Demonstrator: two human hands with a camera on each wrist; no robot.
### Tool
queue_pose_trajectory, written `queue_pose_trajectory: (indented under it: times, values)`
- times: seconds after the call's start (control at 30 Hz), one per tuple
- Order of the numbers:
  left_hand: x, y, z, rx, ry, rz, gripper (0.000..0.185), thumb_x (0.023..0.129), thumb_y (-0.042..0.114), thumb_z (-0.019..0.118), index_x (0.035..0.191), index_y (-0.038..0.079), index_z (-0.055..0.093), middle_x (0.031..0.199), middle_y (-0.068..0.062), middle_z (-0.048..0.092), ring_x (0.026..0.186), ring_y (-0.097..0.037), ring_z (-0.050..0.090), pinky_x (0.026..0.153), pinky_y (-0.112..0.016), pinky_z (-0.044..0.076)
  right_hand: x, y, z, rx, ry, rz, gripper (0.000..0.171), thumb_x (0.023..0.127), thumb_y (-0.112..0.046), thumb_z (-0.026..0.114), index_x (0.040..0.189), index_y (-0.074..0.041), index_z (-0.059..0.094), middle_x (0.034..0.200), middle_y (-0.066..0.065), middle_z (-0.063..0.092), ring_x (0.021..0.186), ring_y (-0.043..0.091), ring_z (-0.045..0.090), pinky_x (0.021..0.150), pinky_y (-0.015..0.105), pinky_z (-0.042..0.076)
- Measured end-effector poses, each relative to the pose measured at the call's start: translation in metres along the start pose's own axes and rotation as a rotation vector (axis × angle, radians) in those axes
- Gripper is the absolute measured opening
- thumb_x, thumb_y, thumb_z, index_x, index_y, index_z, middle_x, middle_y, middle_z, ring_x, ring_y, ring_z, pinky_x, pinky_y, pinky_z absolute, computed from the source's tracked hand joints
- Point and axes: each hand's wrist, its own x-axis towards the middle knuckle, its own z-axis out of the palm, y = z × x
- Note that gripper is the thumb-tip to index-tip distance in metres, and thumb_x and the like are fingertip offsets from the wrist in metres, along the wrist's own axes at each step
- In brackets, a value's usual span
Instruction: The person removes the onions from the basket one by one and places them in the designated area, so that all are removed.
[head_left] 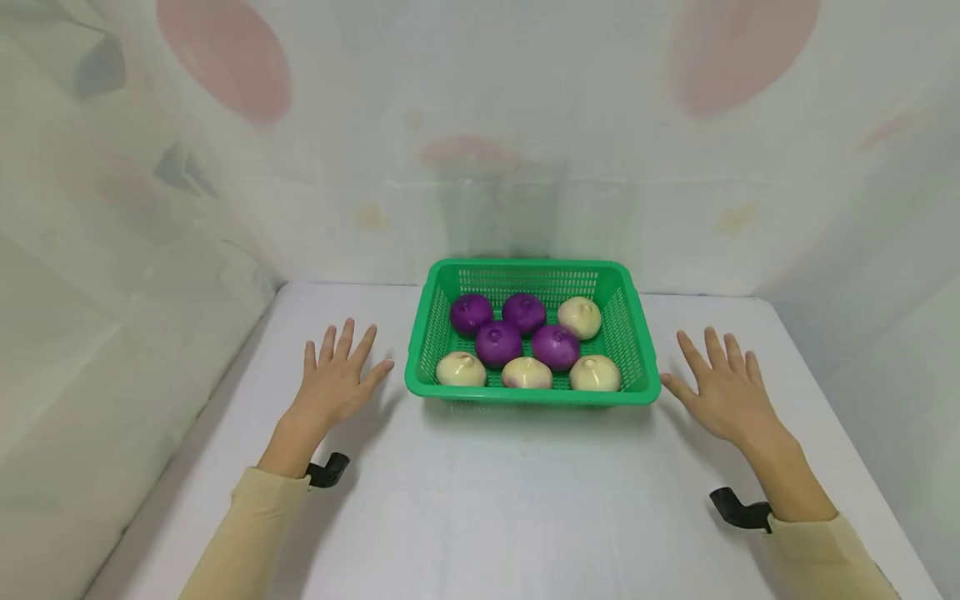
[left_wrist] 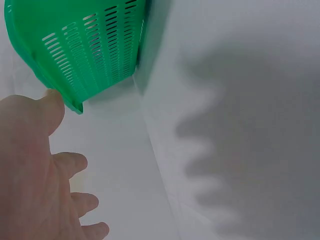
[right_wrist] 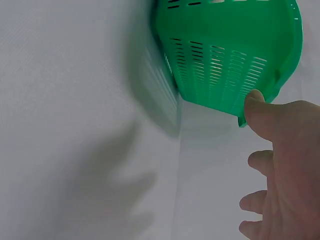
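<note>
Green slotted rectangular plastic basket (head_left: 532,397) sits near the back edge of my white worktop (head_left: 525,517), long axis parallel to that edge. It's right of my left hand (head_left: 335,383), left of my right hand (head_left: 723,396); right looks nearer, can't tell if touching. Fingers spread on both, grasping nothing.

A white desk (head_left: 525,508) is enclosed at the back and both sides by pale, creased sheeting (head_left: 517,75), on which pink ovals (head_left: 236,58) and yellowish patches (head_left: 372,217) are faintly printed.
</note>
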Motion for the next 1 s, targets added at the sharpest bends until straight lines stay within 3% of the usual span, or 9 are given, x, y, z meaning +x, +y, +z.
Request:
queue_pose_trajectory:
  times: [0.53, 0.77, 1.0]
  values:
    - [0.001, 0.010, -0.004, -0.020, 0.043, 0.057, 0.077, 0.105, 0.063, 0.028, 0.164, 0.015, 0.017, 0.168, -0.023, 0.002, 0.153, -0.047, -0.002, 0.117, -0.067, -0.004, 0.004, -0.010, -0.021, -0.016, 0.054, -0.061, 0.077, 0.106, -0.056, 0.041, 0.161, -0.006, 0.021, 0.161, 0.036, 0.011, 0.147, 0.059, 0.006, 0.114, 0.072, 0.005]
    - [0.004, 0.017, -0.002, -0.066, 0.118, 0.094, 0.074, 0.107, 0.058, 0.032, 0.160, 0.007, 0.028, 0.162, -0.027, 0.025, 0.146, -0.051, 0.026, 0.115, -0.066, 0.022, 0.007, -0.017, -0.032, -0.003, 0.074, -0.092, 0.074, 0.106, -0.052, 0.044, 0.160, -0.004, 0.026, 0.159, 0.038, 0.017, 0.145, 0.059, 0.012, 0.113, 0.073, 0.011]
    - [0.003, 0.029, -0.003, -0.218, 0.128, 0.084, 0.069, 0.107, 0.057, 0.033, 0.161, 0.014, 0.028, 0.160, -0.022, 0.032, 0.143, -0.046, 0.036, 0.104, -0.070, 0.036, 0.011, -0.030, -0.045, 0.029, 0.045, -0.142, 0.074, 0.106, -0.051, 0.046, 0.159, -0.003, 0.027, 0.160, 0.037, 0.017, 0.147, 0.057, 0.011, 0.115, 0.068, 0.013]
